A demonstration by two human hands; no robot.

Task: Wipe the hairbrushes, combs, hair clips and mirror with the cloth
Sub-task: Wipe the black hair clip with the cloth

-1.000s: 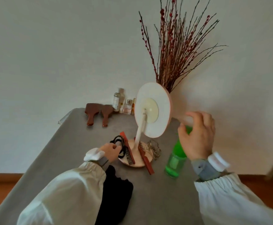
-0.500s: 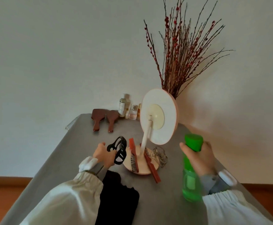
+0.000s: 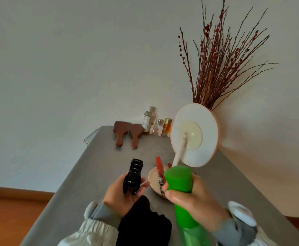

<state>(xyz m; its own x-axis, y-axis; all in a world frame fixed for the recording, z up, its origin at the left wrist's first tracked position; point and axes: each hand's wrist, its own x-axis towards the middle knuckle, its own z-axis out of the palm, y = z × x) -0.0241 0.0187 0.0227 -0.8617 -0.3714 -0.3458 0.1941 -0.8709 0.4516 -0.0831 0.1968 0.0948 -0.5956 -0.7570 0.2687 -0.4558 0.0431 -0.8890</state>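
My left hand [image 3: 122, 196] holds a black claw hair clip [image 3: 133, 175] upright above the grey table [image 3: 70, 192]. My right hand [image 3: 193, 197] grips a green spray bottle [image 3: 181, 189], its cap close to the clip. A black cloth [image 3: 141, 226] lies under my left wrist. The round mirror [image 3: 195, 134] stands on its stand, back towards me, over a pink base dish [image 3: 154, 176] with a red comb [image 3: 159, 166] on it. Two brown wooden hairbrushes [image 3: 125, 134] lie at the far end.
Several small cosmetic bottles [image 3: 155, 123] stand against the wall behind the hairbrushes. A bunch of dried red-berry twigs [image 3: 216, 68] rises behind the mirror. The table's left and right edges drop to a wooden floor [image 3: 12, 210].
My left hand lifted the black clip off the dish and brought it towards me. My right hand carried the green bottle left and closer, next to the clip.
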